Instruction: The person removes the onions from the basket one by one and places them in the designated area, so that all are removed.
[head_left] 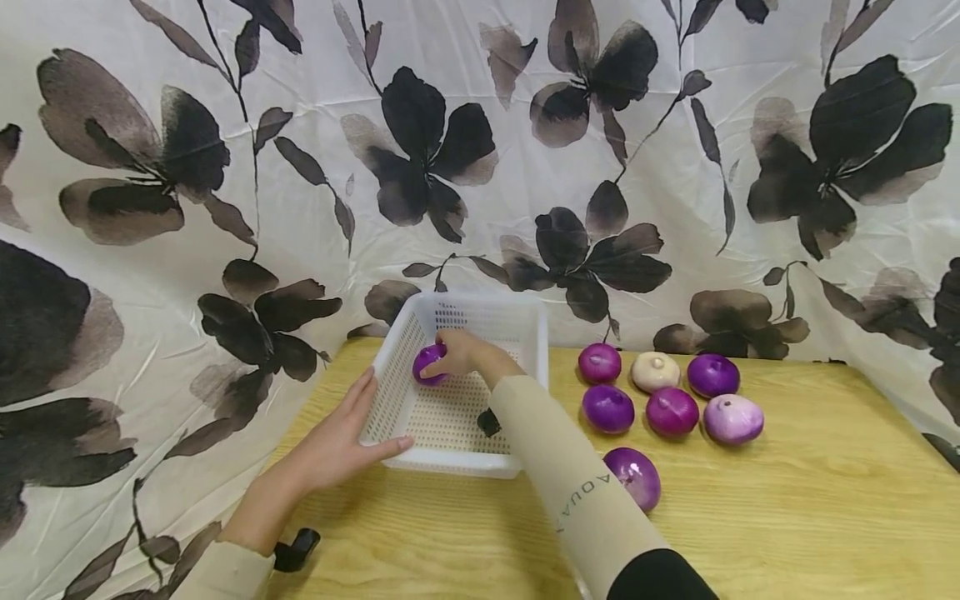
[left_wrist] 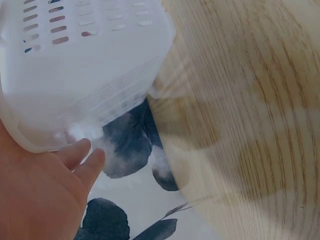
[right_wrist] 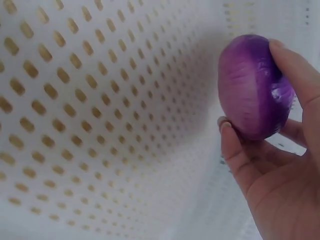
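A white perforated basket stands on the wooden table, near its back left corner. My right hand reaches into it and grips a purple onion just above the holed floor. In the right wrist view the onion sits between my thumb and fingers. My left hand lies flat against the basket's left front corner, thumb along the front rim. The left wrist view shows the basket's outer wall with my fingertips under its rim.
Several purple onions and one pale onion lie in a cluster on the table right of the basket; another purple onion sits nearer, by my right sleeve. A flowered cloth hangs behind and to the left.
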